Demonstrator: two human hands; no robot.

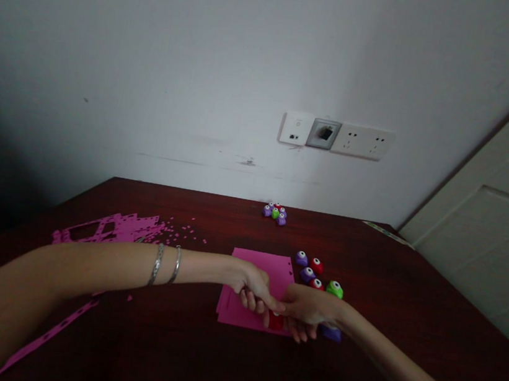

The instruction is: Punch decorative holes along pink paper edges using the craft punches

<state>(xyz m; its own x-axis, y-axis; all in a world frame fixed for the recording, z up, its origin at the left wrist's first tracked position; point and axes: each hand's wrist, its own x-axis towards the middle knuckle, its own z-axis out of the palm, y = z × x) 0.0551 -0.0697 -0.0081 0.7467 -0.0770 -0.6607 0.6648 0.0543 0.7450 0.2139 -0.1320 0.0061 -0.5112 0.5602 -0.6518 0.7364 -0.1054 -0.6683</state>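
Observation:
A small red craft punch [275, 322] with a rounded body sits at the lower right of a stack of pink paper sheets [238, 313], mostly covered by my fingers. My left hand [256, 287] reaches across the paper, its fingers curled and its thumb side pressed on the punch. From the right, my right hand [307, 307] closes around the same punch, thumb on top and fingers below. The two hands touch over it. Small dark holes show along the sheet's upper right edge.
Purple, red and green punches, including a green one [335, 288], lie right of the paper. Several more [274, 213] cluster near the wall. Cut pink paper [132, 229] and confetti lie at left, with a punched pink strip [48, 335] nearer me. Wall sockets [363, 142] are behind.

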